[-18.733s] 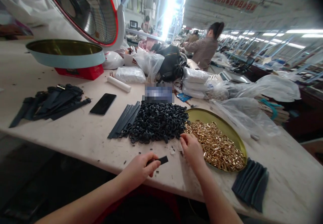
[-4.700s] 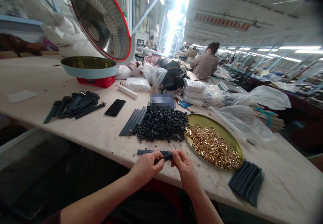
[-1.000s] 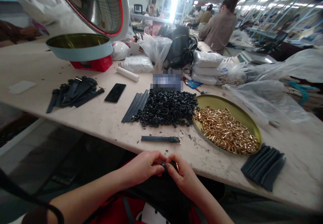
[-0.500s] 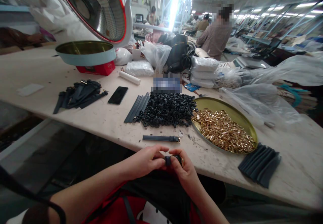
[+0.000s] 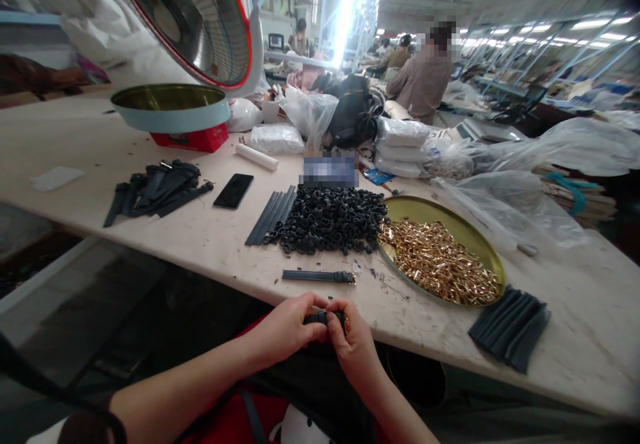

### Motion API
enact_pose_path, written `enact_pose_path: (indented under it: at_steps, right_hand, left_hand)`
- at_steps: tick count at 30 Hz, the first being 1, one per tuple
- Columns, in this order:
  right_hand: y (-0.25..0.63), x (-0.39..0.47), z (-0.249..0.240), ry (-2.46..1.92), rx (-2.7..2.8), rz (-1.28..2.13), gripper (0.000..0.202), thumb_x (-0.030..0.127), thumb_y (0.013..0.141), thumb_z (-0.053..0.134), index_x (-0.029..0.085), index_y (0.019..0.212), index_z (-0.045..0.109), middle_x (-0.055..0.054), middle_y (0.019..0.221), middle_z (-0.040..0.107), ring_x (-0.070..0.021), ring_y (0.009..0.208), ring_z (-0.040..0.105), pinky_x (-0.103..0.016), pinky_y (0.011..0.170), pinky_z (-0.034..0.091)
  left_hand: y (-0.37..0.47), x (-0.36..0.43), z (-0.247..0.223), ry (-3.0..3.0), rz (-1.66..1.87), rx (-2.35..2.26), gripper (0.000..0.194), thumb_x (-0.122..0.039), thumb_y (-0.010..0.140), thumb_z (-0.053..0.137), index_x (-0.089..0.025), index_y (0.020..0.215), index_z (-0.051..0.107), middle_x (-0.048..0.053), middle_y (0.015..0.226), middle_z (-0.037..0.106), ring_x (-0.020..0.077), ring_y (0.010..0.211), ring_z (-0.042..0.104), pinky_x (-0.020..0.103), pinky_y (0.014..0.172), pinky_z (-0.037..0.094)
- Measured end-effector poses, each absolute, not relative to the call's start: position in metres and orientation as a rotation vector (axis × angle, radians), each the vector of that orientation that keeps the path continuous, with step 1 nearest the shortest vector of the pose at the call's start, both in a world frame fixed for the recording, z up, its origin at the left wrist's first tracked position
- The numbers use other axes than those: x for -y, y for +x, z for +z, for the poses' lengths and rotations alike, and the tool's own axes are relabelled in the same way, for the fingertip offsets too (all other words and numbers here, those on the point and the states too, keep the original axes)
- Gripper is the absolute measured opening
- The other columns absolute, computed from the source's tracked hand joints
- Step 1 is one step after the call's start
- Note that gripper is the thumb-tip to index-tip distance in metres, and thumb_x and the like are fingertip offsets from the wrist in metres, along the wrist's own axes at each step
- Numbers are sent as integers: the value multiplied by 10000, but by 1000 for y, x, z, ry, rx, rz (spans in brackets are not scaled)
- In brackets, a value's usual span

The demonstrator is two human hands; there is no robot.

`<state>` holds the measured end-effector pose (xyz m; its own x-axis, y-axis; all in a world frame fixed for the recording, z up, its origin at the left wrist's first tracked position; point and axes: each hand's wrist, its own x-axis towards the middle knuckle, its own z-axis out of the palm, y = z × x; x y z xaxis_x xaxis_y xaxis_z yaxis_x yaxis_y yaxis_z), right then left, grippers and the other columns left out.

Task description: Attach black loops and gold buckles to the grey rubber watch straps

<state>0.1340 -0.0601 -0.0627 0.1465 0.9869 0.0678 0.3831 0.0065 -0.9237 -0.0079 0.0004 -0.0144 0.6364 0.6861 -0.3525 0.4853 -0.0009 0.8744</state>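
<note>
Just off the table's front edge, my left hand [image 5: 295,326] and my right hand [image 5: 353,337] meet on a dark strap [image 5: 315,319]. Both are closed, pinching it between thumbs and fingers; a bit of gold metal shows at the right hand's fingers. Much of the strap is hidden by the fingers. A finished-looking strap with a gold buckle [image 5: 319,277] lies flat on the table just beyond. Behind it is a heap of small black loops [image 5: 335,221], with several flat dark strips [image 5: 270,216] at its left. Gold buckles [image 5: 445,261] fill part of a round tray [image 5: 480,244].
More dark strips [image 5: 510,327] lie right of the tray. At left are a pile of straps [image 5: 159,189], a phone [image 5: 233,191], and a tin lid [image 5: 170,121] on a red box [image 5: 190,139] under a fan [image 5: 200,24]. Plastic bags [image 5: 405,141] line the back.
Both hands have shifted slightly left with the strap, and more of it shows between them. The view has tilted a little; the things on the table lie as before.
</note>
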Motion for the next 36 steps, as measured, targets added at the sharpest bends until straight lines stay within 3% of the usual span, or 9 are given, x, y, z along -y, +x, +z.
enact_pose_path:
  at_steps: [4,11,17,22,27,36]
  right_hand:
    - [136,57,-62,-1489,1338,1001,130,324,865,389,202,863,436,38,599,531,-119,525,520,-230,503,402]
    - [144,58,-55,-1394,1443,1108,142,334,881,371,203,854,420,31,634,508,-121,578,494,-237,545,395]
    - [151,68,-61,-1449,1567,1028,192,324,898,326,199,899,472,10,715,489,-123,613,460,-244,563,388]
    - [153,72,-61,-1436,1609,941,200,275,888,355,199,1045,453,-35,871,572,-157,797,551,-264,681,437]
    - [153,77,-48,-1336,1757,895,215,217,884,356,213,1073,458,-46,961,595,-158,907,566,-255,767,446]
    - [144,78,-50,-1422,1710,732,216,242,887,346,201,1078,437,-15,765,574,-131,658,563,-226,601,461]
  left_hand:
    - [-10,-4,-12,1608,185,-904,438,-237,754,454,-135,1179,432,36,815,636,128,627,543,207,527,412]
    - [-6,-6,-19,1468,178,-870,428,-275,761,471,-123,1159,430,26,754,623,103,561,503,163,435,355]
    - [-14,-15,-6,1665,-93,-834,264,-338,778,434,-132,734,593,4,614,605,80,461,455,164,406,328]
    - [-16,-14,3,1681,-107,-814,243,-294,776,420,-136,701,589,-1,652,625,69,462,443,163,418,322]
    - [-11,-9,-3,1687,-86,-843,269,-328,788,409,-138,733,592,-9,647,619,68,458,443,166,417,322]
    - [-16,-7,5,1654,-76,-847,211,-291,728,451,-139,755,594,-15,663,598,66,438,442,163,399,324]
